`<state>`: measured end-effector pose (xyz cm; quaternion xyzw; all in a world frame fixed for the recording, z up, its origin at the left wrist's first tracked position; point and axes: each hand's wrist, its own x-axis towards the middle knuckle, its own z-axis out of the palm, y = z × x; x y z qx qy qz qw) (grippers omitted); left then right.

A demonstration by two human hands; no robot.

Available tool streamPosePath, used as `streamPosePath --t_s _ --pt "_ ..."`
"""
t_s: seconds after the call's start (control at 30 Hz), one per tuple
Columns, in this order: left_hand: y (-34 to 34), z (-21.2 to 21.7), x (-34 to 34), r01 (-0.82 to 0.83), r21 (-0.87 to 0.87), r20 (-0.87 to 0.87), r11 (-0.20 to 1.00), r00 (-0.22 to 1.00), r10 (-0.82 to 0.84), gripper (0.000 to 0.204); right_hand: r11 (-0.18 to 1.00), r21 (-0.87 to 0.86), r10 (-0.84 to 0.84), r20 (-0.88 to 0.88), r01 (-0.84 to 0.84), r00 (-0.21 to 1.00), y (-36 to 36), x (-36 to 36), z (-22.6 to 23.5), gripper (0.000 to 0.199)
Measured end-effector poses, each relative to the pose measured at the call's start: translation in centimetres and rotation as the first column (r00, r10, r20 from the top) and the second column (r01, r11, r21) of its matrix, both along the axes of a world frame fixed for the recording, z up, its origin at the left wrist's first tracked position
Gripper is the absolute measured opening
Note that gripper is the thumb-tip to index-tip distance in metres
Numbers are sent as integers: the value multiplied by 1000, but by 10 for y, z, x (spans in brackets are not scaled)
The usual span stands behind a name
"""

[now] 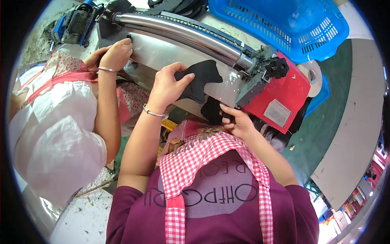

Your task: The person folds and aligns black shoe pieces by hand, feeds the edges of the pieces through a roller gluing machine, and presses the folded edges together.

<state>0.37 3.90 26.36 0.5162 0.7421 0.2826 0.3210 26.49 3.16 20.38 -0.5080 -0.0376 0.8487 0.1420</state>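
The left hand (168,85) is positioned over the front of the metal feed plate (150,46), with the thumb and fingers closed on the upper black piece (206,79). This piece is flat, has a notched, lobed outline, and lies across the plate below the polished roller (183,34), apart from it. The right hand (239,122) is located lower and to the right, at the front edge of the plate, in a narrow grip on the lower black piece (210,110), which hangs between the plate edge and the checked apron (195,162). A metal bangle (154,112) encircles the left wrist. The roller extends across the machine toward the black knob (278,68), which is mounted beside the red housing (280,97). A pale label (277,113) is fixed to the housing. The blue basket (280,30) stands beyond the roller at upper right; a tape roll (312,76) is located at the right of the housing. A co-worker in a white garment (65,138) is at the left, with one hand (115,56) near the left end of the plate; the item at those fingertips appears dark but is too small to identify
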Motion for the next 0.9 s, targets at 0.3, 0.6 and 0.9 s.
streamPosePath --t_s 0.3,0.6,0.9 --pt "-5 -6 1 -28 72 -3 997 1000 28 31 990 139 -14 158 -8 987 -9 -10 -13 7" --pt "-5 3 3 -28 23 4 999 1000 28 31 974 184 122 75 -134 990 -6 -2 -8 28" --pt "-4 2 -9 -4 -52 104 999 995 10 30 -6 656 719 527 -754 453 115 8 222 23"
